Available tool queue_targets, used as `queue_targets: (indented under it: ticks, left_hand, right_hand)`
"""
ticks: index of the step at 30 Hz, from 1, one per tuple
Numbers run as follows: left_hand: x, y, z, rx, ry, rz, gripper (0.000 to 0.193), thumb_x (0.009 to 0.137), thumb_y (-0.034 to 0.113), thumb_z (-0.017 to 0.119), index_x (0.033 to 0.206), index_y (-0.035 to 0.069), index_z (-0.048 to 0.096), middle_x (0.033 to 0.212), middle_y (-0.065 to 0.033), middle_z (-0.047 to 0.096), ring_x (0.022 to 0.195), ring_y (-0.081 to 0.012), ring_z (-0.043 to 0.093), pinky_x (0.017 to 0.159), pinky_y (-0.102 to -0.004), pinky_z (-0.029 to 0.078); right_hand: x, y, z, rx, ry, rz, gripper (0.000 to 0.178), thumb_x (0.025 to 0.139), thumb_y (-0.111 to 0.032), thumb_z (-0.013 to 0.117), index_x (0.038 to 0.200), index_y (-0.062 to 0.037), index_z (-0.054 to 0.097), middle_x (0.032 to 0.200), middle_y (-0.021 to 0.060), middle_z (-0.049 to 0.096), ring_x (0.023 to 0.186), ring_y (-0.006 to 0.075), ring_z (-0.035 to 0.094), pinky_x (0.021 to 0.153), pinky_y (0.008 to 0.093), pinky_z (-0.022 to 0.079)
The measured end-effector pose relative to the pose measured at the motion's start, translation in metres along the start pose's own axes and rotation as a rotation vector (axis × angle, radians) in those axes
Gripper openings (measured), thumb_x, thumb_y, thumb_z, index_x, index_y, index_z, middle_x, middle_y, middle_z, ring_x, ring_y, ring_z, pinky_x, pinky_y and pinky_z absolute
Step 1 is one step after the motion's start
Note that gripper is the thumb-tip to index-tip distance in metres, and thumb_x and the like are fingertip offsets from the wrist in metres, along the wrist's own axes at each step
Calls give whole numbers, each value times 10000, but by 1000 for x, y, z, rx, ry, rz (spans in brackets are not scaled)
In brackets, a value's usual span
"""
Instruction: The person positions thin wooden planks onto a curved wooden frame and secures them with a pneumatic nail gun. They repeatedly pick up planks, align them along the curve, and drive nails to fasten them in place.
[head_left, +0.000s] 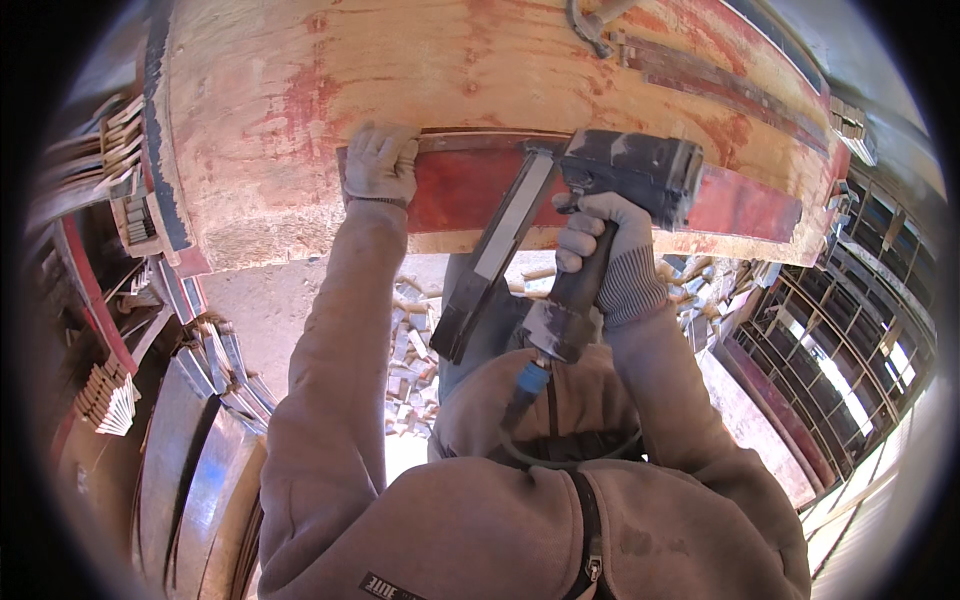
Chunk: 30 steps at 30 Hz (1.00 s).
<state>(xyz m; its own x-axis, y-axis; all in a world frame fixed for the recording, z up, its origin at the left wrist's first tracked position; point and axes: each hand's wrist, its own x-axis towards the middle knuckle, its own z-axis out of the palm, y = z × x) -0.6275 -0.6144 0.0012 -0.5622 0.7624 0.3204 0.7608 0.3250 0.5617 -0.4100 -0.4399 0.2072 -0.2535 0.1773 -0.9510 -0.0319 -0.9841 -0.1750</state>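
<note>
My right hand (608, 232), in a pale knit glove, is wrapped round the grip of a black pneumatic nail gun (630, 170). Its long magazine (500, 235) slants down to the left, and an air hose with a blue fitting (532, 380) joins the base of the grip. Under the tool's nose lies a long red-faced board (455, 190), along the near edge of a plywood-topped table (260, 60). At the board's left end, my gloved left hand (382, 162) presses on it with curled fingers. Where the nose meets the board is partly hidden.
A hammer (590, 28) lies on the far part of the table, beside narrow wooden strips (720, 88). Small wood offcuts (410, 350) litter the ground below. Stacked curved panels (205, 480) stand at left, and a metal rack (840, 350) at right.
</note>
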Motion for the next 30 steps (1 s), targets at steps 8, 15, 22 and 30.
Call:
queue_targets:
  ticks: [8,15,22,30]
  left_hand:
    - [-6,-5,-2,-57,27,-46,129,975,175,651,1075,142,726,1030,-56,727,1041,-289,684,1114,-507,460]
    - [-8,-9,-2,-88,148,-17,130,968,110,632,1071,109,711,1024,-84,718,1010,-312,676,1121,-539,439]
    - [-11,-14,-1,-100,125,-36,141,940,151,647,1066,127,705,1040,-91,703,1018,-328,651,1121,-544,428]
    - [-5,-1,-4,118,-84,-19,290,966,383,664,1143,158,705,1115,-73,707,1119,-317,629,1117,-527,414]
  right_hand:
    - [9,30,30,-69,-38,40,270,890,-132,570,1082,56,595,630,-39,386,507,122,404,490,320,424]
    - [5,39,48,-72,-81,28,272,886,-128,573,1087,54,591,634,-41,395,508,126,418,480,322,413]
    - [16,41,52,-62,-29,41,230,887,-134,573,1038,40,587,637,-44,386,510,120,411,484,322,406]
    - [-17,-37,-53,132,97,-134,247,915,-154,524,696,-182,412,607,-52,380,508,118,393,509,311,371]
